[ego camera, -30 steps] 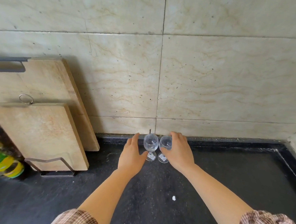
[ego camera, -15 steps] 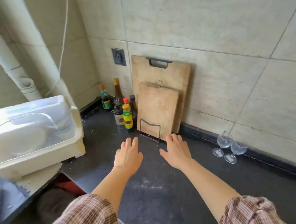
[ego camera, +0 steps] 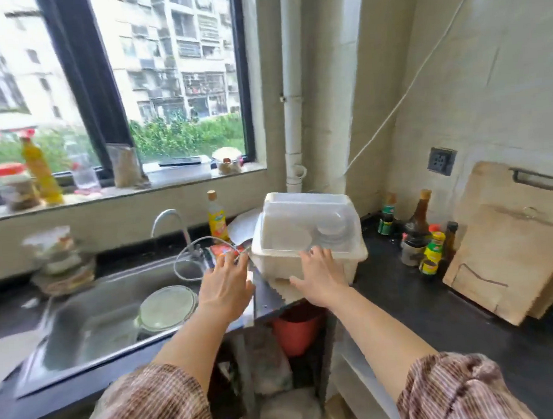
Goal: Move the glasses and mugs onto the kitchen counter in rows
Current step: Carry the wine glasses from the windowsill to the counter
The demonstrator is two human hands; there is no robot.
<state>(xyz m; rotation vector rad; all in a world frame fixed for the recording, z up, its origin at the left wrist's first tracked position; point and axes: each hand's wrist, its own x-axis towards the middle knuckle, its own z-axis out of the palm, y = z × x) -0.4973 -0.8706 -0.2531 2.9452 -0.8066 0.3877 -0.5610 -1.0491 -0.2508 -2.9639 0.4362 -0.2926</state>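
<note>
A white plastic dish box (ego camera: 306,240) with a clear lid stands on the counter corner between the sink and the dark counter (ego camera: 439,315); pale bowls or plates show through the lid. My right hand (ego camera: 319,276) is spread open in front of the box's lower front wall. My left hand (ego camera: 224,283) hovers open just left of the box, over the sink's right edge. Neither hand holds anything. No glasses or mugs are visible in this view.
A steel sink (ego camera: 112,319) with a glass lid (ego camera: 167,308) and a faucet (ego camera: 172,229) lies to the left. Sauce bottles (ego camera: 424,235) and two wooden cutting boards (ego camera: 513,251) stand along the right wall. A red bucket (ego camera: 297,332) sits under the counter.
My hands let go of the two wine glasses by the wall and came away empty. My view swung left, past the cutting boards, to the dish box and sink.
</note>
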